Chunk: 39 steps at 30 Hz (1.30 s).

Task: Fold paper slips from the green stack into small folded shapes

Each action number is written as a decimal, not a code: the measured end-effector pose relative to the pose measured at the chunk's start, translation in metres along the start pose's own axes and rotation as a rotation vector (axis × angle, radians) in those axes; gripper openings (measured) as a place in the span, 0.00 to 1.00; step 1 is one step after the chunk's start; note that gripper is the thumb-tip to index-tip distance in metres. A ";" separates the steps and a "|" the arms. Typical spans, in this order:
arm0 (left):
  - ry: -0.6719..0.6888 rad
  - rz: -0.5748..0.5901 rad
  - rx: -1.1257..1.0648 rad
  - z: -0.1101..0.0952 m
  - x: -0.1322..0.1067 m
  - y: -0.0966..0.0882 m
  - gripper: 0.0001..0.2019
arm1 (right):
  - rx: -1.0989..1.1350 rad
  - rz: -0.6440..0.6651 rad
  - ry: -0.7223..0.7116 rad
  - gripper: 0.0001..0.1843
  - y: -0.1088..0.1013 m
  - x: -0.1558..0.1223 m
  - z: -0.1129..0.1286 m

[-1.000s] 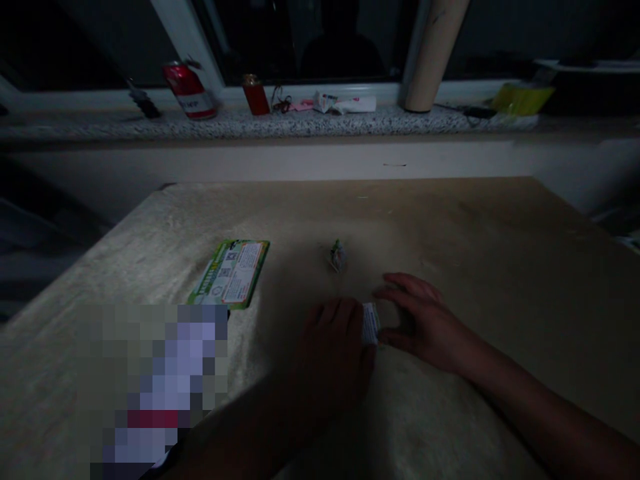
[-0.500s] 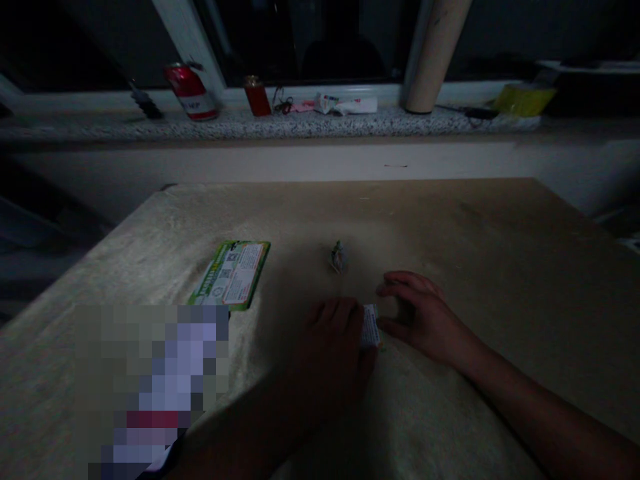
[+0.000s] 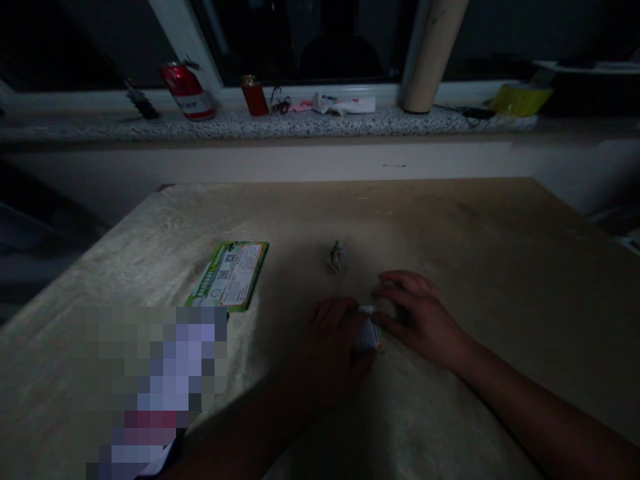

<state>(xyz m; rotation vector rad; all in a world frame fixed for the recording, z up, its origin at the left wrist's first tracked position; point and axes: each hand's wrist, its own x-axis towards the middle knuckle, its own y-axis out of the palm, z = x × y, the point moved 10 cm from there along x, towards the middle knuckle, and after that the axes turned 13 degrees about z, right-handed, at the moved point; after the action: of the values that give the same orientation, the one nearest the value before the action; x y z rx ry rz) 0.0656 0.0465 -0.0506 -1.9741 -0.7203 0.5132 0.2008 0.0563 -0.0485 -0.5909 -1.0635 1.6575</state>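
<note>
A small printed card or folded paper (image 3: pixel 369 335), white with dense text and an orange-green edge, lies on the table. My left hand (image 3: pixel 333 347) holds it against the tabletop, with fingers over its left part and the thumb at its near edge. Much of the card is hidden beneath that hand, which is in deep shadow. My right hand (image 3: pixel 417 320) is just to the right, its fingers apart and curved. Its thumb tip reaches the card's upper right edge. Beyond both hands stands a small crumpled paper piece (image 3: pixel 337 258), green and white.
Left of my hands lies a flat green printed packet (image 3: pixel 227 277). Nearer to me is a blurred-out pale object (image 3: pixel 175 380). The windowsill (image 3: pixel 295 127) behind the table bears a red can (image 3: pixel 185 90), a red jar (image 3: pixel 255 97), a cardboard tube (image 3: pixel 433 60) and a yellow item (image 3: pixel 520 100).
My right hand has moved slightly left, bringing its thumb onto the card's edge. My left fingers have shifted a little, and more of the card shows between thumb and fingers.
</note>
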 end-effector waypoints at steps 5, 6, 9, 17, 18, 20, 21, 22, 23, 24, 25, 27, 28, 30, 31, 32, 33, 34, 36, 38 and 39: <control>-0.009 0.011 -0.102 0.004 0.003 0.002 0.21 | 0.021 0.078 -0.018 0.11 0.006 -0.001 0.006; -0.010 0.012 -0.113 0.005 0.003 0.002 0.22 | 0.027 0.079 -0.014 0.11 0.007 -0.001 0.006; -0.023 0.008 -0.118 0.006 0.004 0.001 0.24 | 0.026 0.084 -0.012 0.13 0.007 -0.001 0.006; -0.059 0.017 -0.052 0.009 0.004 0.001 0.24 | 0.036 0.109 0.012 0.12 0.008 0.000 0.007; -0.057 0.016 -0.050 0.008 0.003 0.002 0.24 | 0.042 0.110 0.014 0.12 0.009 0.000 0.007; -0.056 0.012 -0.048 0.008 0.003 0.002 0.24 | 0.059 0.111 0.014 0.13 0.010 0.000 0.005; -0.055 0.011 -0.048 0.008 0.003 0.002 0.25 | 0.068 0.110 0.012 0.13 0.010 0.000 0.005; -0.057 0.009 -0.049 0.008 0.003 0.002 0.27 | 0.076 0.110 0.010 0.13 0.011 0.000 0.005; -0.057 0.008 -0.049 0.008 0.003 0.002 0.28 | 0.084 0.109 0.008 0.14 0.010 0.000 0.004; -0.058 0.007 -0.048 0.008 0.003 0.002 0.29 | 0.093 0.108 0.008 0.14 0.010 0.000 0.004; -0.057 0.009 -0.047 0.008 0.003 0.002 0.29 | 0.102 0.107 0.010 0.15 0.009 0.000 0.004; -0.047 0.009 -0.045 0.008 0.002 0.002 0.27 | 0.122 0.104 0.007 0.15 0.008 0.001 0.005; -0.042 0.006 -0.046 0.008 0.002 0.002 0.27 | 0.131 0.098 0.001 0.15 0.007 0.001 0.006; -0.033 -0.004 -0.055 0.009 0.002 0.001 0.27 | 0.144 0.093 -0.016 0.15 0.005 0.001 0.007; -0.030 -0.006 -0.064 0.010 0.002 0.001 0.27 | 0.148 0.090 -0.025 0.15 0.005 0.001 0.008; -0.028 -0.009 -0.075 0.011 0.003 0.001 0.28 | 0.150 0.086 -0.033 0.16 0.004 0.001 0.008; -0.027 -0.011 -0.085 0.011 0.003 0.001 0.28 | 0.150 0.083 -0.041 0.17 0.004 0.001 0.008; -0.027 -0.016 -0.094 0.012 0.003 0.001 0.28 | 0.149 0.079 -0.050 0.17 0.004 0.001 0.008; -0.025 -0.030 -0.103 0.013 0.003 0.001 0.27 | 0.146 0.073 -0.065 0.12 0.003 0.001 0.009; -0.019 -0.049 -0.108 0.013 0.003 0.000 0.26 | 0.141 0.074 -0.071 0.04 0.003 0.000 0.009; -0.017 -0.060 -0.112 0.014 0.003 0.000 0.23 | 0.138 0.076 -0.071 0.03 0.003 0.000 0.009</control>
<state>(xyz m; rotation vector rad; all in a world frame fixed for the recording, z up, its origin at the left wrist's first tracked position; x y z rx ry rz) 0.0588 0.0576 -0.0572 -2.0473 -0.8318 0.4625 0.1915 0.0528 -0.0469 -0.4904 -0.9782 1.8132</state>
